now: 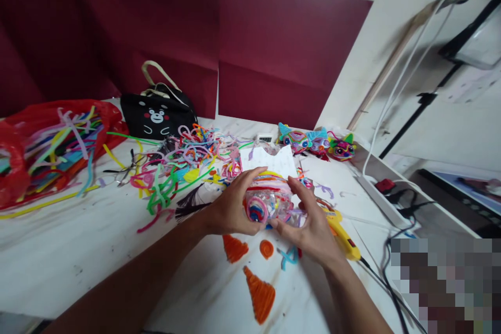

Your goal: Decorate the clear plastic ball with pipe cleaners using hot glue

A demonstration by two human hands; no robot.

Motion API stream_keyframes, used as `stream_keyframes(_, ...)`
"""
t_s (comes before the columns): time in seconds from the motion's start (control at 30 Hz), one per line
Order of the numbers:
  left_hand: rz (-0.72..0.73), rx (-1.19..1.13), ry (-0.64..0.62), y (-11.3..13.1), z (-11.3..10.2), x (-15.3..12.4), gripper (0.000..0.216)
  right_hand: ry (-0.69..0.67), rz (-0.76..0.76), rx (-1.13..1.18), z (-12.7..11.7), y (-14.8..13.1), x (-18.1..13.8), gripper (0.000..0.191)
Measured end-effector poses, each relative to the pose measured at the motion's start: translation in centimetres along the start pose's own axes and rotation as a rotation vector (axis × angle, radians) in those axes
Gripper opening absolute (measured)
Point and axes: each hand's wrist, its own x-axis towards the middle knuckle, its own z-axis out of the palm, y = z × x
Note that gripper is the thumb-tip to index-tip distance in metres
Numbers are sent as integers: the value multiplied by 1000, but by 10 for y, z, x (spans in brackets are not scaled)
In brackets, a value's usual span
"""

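Between my two hands is a rounded craft figure (pixel 271 195), a clear shell wrapped with pink, red and yellow pipe cleaners, with a blue, red and pink coil at its near left. My left hand (pixel 235 203) is closed around its left side. Fingers and thumb of my right hand (pixel 307 216) grip its right side. Just below lie an orange pipe-cleaner triangle (pixel 235 248), a small orange coil (pixel 266 249) and a larger orange triangle (pixel 260 295). Light blue pipe-cleaner bits (pixel 288 258) are by my right wrist. A yellow glue gun (pixel 344 237) rests right of that hand.
Loose pipe cleaners (pixel 199 146) are heaped behind my left hand, near scissors (pixel 127 167). A red bag of pipe cleaners (pixel 15 159) and a black bag (pixel 160 115) stand at left. Finished figures (pixel 299 141) sit at the back; a power strip (pixel 381 201) and cables are right.
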Motion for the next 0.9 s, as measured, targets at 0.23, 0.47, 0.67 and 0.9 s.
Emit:
stream_keyframes(0.23, -146, -278, -95, 4, -11, -1, 121, 2, 122, 118, -3, -4, 4, 92)
stream_keyframes(0.47, -227, -499, -53, -13, -15, 3, 100, -30, 155, 173, -7, -2, 5, 89)
stream_keyframes(0.67, -253, -518, 11, -16, -15, 7, 80, -38, 137, 193, -6, 0, 4, 87)
stream_keyframes(0.9, -266, -515, 40, -7, -14, 4, 87, -21, 104, 171, -6, 2, 3, 84)
